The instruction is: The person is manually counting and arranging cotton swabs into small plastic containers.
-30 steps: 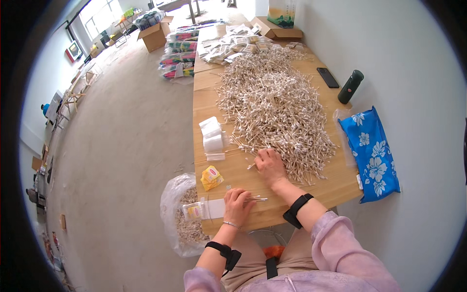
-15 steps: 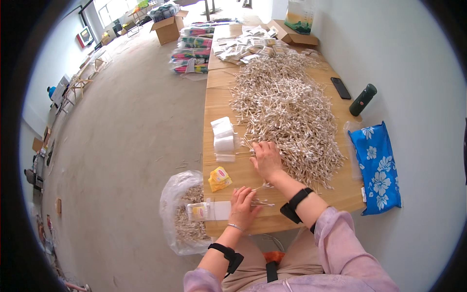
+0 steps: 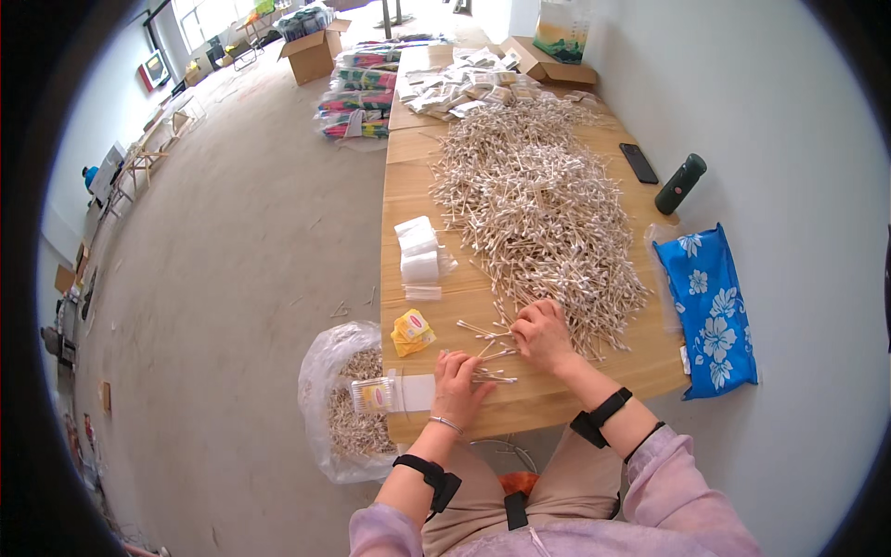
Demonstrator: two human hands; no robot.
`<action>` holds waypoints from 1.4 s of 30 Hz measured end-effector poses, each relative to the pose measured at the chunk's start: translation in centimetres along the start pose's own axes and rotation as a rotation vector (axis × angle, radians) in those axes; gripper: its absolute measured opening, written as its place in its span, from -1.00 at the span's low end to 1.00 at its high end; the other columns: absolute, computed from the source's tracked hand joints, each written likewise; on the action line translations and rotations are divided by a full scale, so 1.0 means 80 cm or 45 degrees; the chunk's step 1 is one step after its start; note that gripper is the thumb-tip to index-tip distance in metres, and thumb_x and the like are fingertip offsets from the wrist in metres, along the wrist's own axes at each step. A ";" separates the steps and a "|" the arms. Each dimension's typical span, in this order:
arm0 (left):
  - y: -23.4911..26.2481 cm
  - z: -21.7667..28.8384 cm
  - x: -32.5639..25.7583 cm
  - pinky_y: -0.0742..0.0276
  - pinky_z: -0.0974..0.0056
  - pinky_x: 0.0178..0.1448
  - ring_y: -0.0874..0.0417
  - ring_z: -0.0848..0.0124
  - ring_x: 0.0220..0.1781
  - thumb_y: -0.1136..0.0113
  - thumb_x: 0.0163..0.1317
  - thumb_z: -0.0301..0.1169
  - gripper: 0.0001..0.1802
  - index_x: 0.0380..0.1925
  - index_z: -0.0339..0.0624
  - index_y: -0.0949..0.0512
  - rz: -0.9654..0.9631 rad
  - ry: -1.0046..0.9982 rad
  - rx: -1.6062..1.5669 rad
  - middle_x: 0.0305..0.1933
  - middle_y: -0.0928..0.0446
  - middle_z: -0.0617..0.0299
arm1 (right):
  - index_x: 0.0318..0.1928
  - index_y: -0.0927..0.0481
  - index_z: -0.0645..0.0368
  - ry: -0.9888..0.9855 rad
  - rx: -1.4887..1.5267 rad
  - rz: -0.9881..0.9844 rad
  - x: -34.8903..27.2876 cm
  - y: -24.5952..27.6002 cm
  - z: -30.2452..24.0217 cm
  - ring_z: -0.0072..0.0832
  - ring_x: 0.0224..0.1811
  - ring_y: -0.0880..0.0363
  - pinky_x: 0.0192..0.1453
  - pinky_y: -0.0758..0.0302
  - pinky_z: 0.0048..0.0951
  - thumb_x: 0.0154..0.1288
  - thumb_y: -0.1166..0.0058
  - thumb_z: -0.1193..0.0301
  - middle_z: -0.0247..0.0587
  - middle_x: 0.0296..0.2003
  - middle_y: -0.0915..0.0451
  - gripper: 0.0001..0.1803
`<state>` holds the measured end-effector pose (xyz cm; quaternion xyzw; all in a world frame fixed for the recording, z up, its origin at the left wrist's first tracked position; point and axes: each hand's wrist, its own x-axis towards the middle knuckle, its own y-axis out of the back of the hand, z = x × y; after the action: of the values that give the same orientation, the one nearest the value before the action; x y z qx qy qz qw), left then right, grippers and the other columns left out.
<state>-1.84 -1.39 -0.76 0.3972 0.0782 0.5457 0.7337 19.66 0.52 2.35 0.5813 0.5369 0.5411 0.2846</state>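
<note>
A big heap of loose cotton swabs (image 3: 548,213) covers much of the wooden table. At its near edge my right hand (image 3: 543,336) has its fingers bent and closed around a few swabs, whose ends stick out to the left. Close to the table's front left corner, my left hand (image 3: 455,388) keeps a small bunch of cotton swabs (image 3: 494,375) between thumb and fingers. Left of that hand, a clear plastic bag (image 3: 374,396) holding a row of swabs and a yellow card juts past the table edge; its whitish open end runs to my fingers.
Yellow cards (image 3: 413,331) and a stack of clear bags (image 3: 419,255) lie along the left edge. Filled packs (image 3: 473,82) are piled at the far end. A phone (image 3: 638,162), a dark green bottle (image 3: 680,184) and a blue flowered pouch (image 3: 710,311) line the right. A plastic sack (image 3: 317,408) of swabs stands below.
My right hand has moved nearer and to the right, away from the heap's left side, and its fingers are more bent. My left hand stays nearly in place. The view has shifted slightly.
</note>
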 end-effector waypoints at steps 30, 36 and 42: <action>0.002 0.002 0.000 -0.12 -0.04 0.43 -0.37 0.13 0.20 -0.41 -0.09 -0.38 -0.55 -0.11 -0.13 -0.55 -0.005 -0.017 -0.004 0.01 -0.45 0.15 | -0.22 -0.66 0.02 -0.313 0.160 0.214 -0.007 -0.019 -0.020 -0.34 -0.08 -0.46 0.03 -0.35 -0.26 0.09 -0.18 0.43 -0.28 -0.26 -0.54 -0.81; -0.002 -0.004 -0.003 -0.13 -0.06 0.42 -0.40 0.15 0.16 -0.35 -0.03 -0.42 -0.67 -0.20 -0.10 -0.59 0.030 -0.033 -0.015 -0.05 -0.48 0.17 | -0.26 -0.66 0.08 -0.289 0.207 -0.027 -0.051 0.001 -0.032 -0.31 -0.11 -0.44 0.01 -0.42 -0.32 0.05 -0.25 0.44 -0.31 -0.28 -0.52 -0.82; -0.008 -0.008 -0.003 -0.14 -0.06 0.41 -0.43 0.15 0.14 -0.34 -0.02 -0.44 -0.74 -0.26 -0.07 -0.61 0.038 -0.032 -0.065 -0.09 -0.49 0.18 | -0.33 -0.66 0.07 -0.330 0.168 0.075 -0.049 -0.005 -0.021 -0.31 -0.13 -0.43 0.01 -0.42 -0.31 0.03 -0.27 0.41 -0.33 -0.30 -0.50 -0.86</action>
<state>-1.80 -1.30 -1.69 0.3865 0.0490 0.5534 0.7362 18.63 -3.45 1.14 0.6793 0.5127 0.4332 0.2968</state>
